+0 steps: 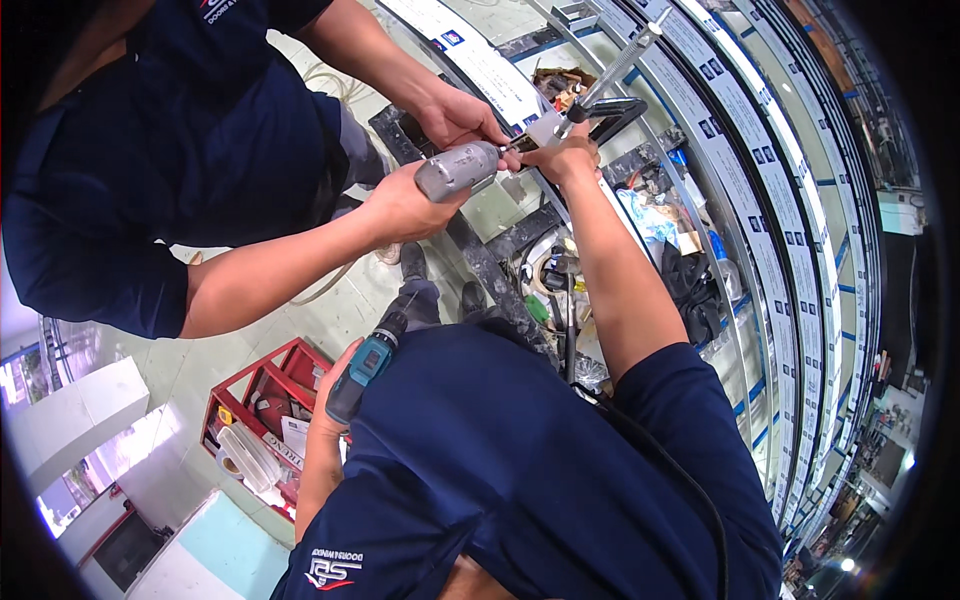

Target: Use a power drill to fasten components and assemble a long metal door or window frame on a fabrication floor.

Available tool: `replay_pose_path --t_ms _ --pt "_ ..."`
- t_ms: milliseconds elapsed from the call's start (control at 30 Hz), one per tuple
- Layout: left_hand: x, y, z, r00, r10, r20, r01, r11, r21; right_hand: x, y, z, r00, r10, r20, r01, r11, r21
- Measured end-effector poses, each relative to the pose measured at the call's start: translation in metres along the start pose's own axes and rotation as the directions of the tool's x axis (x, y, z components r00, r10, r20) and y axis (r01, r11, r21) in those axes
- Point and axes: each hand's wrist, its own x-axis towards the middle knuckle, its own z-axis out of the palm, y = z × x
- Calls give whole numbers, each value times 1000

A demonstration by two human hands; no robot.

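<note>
My left hand is wrapped round a teal and black cordless drill, held low beside my body. My right hand reaches forward, fingers closed at a silver metal piece by the end of a white-wrapped profile. A clamp-like tool with a threaded rod and a black handle rises just beyond it. Opposite me, a co-worker's hand grips a grey power driver, its tip at the same piece. The co-worker's other hand steadies the work there.
Long film-wrapped profiles lie along the right. Below the work, tools and scraps fill a dark metal frame. A red tool box stands on the tiled floor at left, near a pale blue and white surface.
</note>
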Motion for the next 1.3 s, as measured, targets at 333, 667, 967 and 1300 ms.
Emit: replay_pose_path --t_ms 333,667,967,1300 --pt "6 6 1 999 -42 3 42 999 11 -3 3 1 1000 -28 10 28 999 41" --pt "20 18 -5 998 -18 67 13 997 71 1 6 10 993 -62 -105 63 998 5" --pt "29 11 -8 997 -34 67 31 998 53 5 9 7 997 -76 18 75 997 36" --pt "33 20 -8 995 -56 86 52 997 48 2 10 16 981 -108 -162 105 994 -25"
